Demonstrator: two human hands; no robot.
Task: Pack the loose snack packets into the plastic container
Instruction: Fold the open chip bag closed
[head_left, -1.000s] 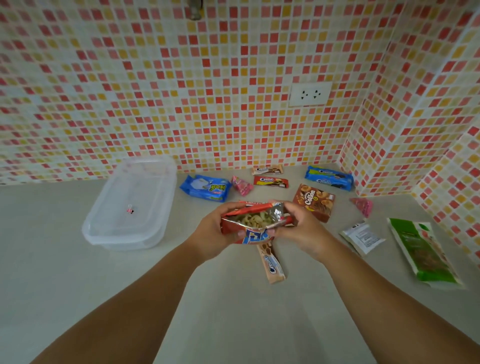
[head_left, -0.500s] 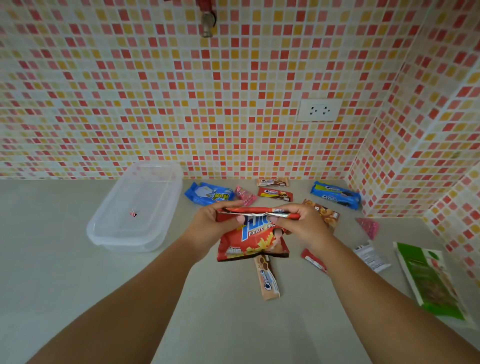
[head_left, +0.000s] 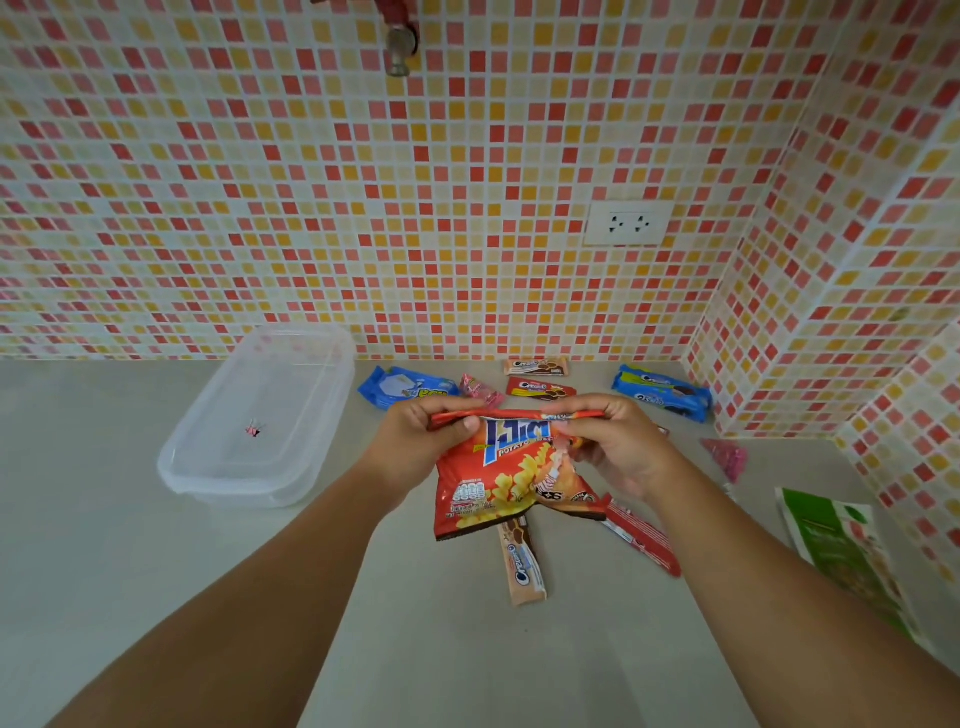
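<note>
Both hands hold a red potato-snack bag by its top edge, above the counter. My left hand pinches the left end of that edge, and my right hand pinches the right end, pressing the mouth flat. The clear plastic container stands to the left with only a small pink thing inside. Loose packets lie around: a blue packet, a pink candy, two Cream-O bars, a blue Oreo pack, a beige Oreo stick, a red stick.
A green-and-white packet lies at the right edge, and a pink cone-shaped candy sits by the tiled corner. Mosaic-tiled walls close the back and right. A wall socket and a tap are above.
The bag's open mouth, which showed the snacks inside, has been pressed flat, and the bag now hangs with its front facing me. The view has tilted up slightly.
</note>
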